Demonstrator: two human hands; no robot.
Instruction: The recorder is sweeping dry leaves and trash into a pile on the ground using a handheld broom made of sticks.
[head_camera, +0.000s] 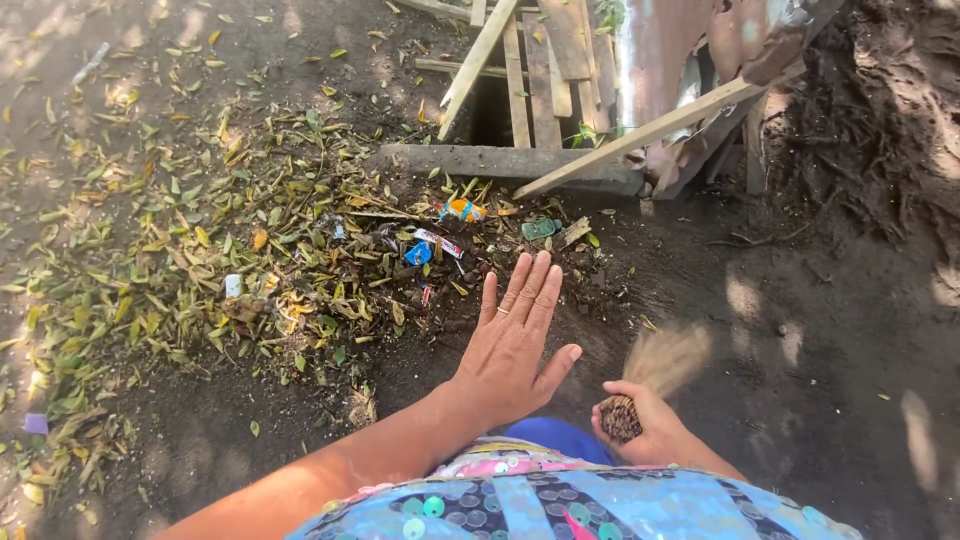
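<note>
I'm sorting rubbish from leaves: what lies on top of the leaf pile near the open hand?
On the leaf pile, beyond the left hand, lie an orange wrapper, a blue one and a green scrap. Anything buried under the leaves is hidden.

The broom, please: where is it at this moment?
In the head view, the broom is at lower right, gripped in the right hand, its blurred bristles over dark soil beside the open left hand.

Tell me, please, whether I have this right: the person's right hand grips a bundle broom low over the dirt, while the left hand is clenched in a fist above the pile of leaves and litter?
Not quite. The head view shows the left hand open flat, fingers spread, not clenched. The rest holds: the right hand grips the bundle broom low over the dirt, near the pile of leaves and litter.
</note>
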